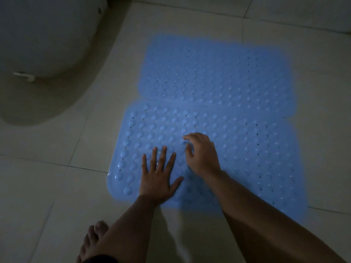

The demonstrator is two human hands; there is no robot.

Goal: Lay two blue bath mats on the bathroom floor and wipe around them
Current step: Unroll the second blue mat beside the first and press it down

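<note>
Two blue bath mats with raised bumps and small holes lie flat side by side on the tiled floor. The far mat (218, 73) touches the near mat (256, 149) along their long edges. My left hand (158, 175) lies flat on the near mat's left part, fingers straight and spread. My right hand (201, 154) rests just to its right on the same mat, fingers bent with the tips on the bumps, holding nothing. No cloth is in view.
A white toilet bowl (41, 40) with its base stands at the upper left, close to the mats' left edges. My bare foot (93, 242) is on the light floor tiles (57, 186) at the bottom left. The room is dim.
</note>
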